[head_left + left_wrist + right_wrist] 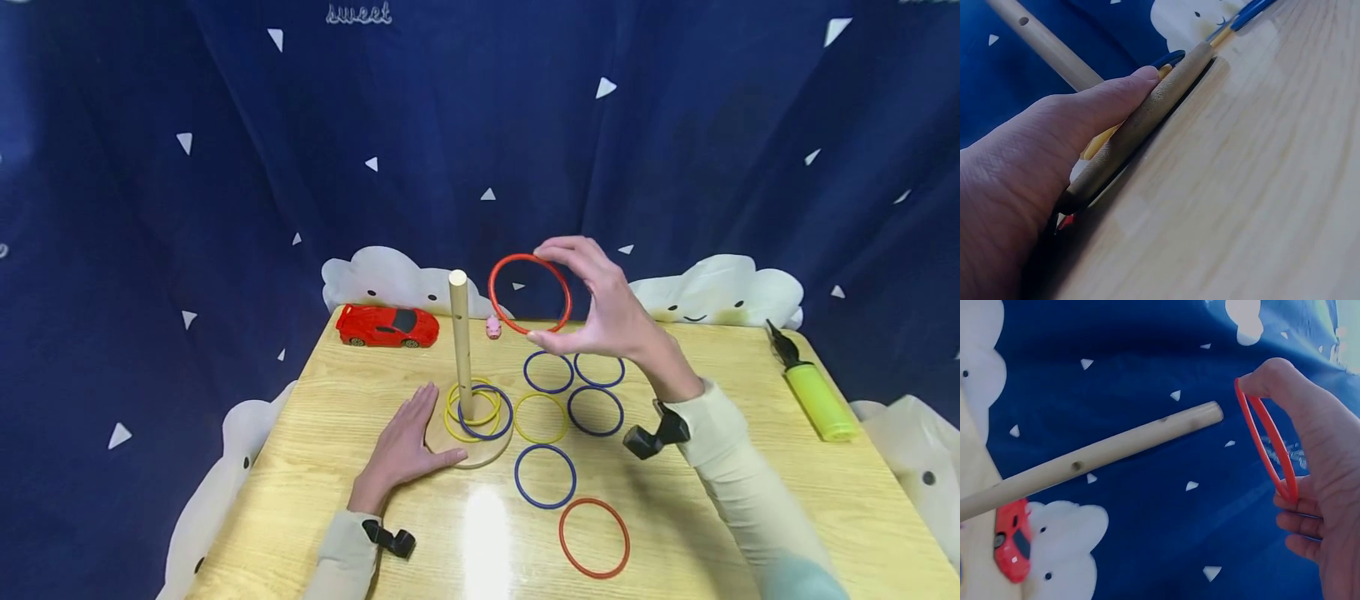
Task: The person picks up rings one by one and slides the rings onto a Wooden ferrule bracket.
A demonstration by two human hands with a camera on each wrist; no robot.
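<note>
Wooden table (750,392): your flat left hand (405,446) steadies the peg base (480,454), which holds three rings; right hand (607,304) pinches a red ring (501,312), edge-on in the wrist view.

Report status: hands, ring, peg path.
Right hand pinches red ring in the air beside peg. Left hand flat on peg base. Nothing between ring and peg top.
</note>
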